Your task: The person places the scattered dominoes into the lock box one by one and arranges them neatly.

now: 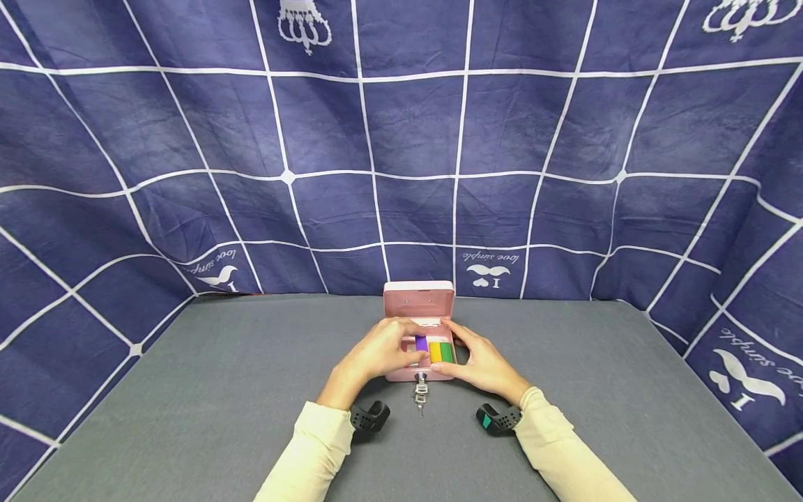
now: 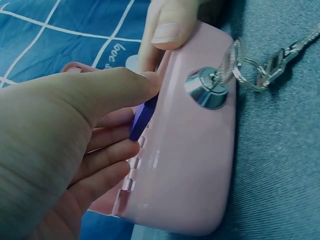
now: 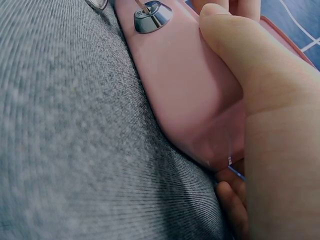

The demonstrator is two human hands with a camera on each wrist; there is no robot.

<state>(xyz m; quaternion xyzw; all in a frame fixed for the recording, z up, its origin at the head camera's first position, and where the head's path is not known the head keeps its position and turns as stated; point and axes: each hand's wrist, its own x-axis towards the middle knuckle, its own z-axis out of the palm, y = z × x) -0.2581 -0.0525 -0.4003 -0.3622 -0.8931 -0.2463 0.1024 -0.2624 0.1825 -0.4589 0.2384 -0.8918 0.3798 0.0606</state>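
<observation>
A pink metal cash box (image 1: 401,375) stands with its lid (image 1: 419,304) raised. My left hand (image 1: 380,348) reaches over its left side and pinches a purple block (image 2: 143,120) between thumb and fingers, just behind the front rim in the left wrist view. Inside the box, a yellow block (image 1: 436,353) and a green block (image 1: 447,352) sit side by side to the right of the purple one. Around the box's right end, my right hand (image 1: 488,364) grips it, thumb at the front rim and fingers along the side; the right wrist view hides part of those fingers.
Keys (image 1: 421,396) hang from the lock (image 2: 207,89) on the box's front and lie toward me on the grey table (image 1: 219,404). A blue curtain with white lines (image 1: 414,139) rises behind the table. Black bands (image 1: 371,417) are worn on both wrists.
</observation>
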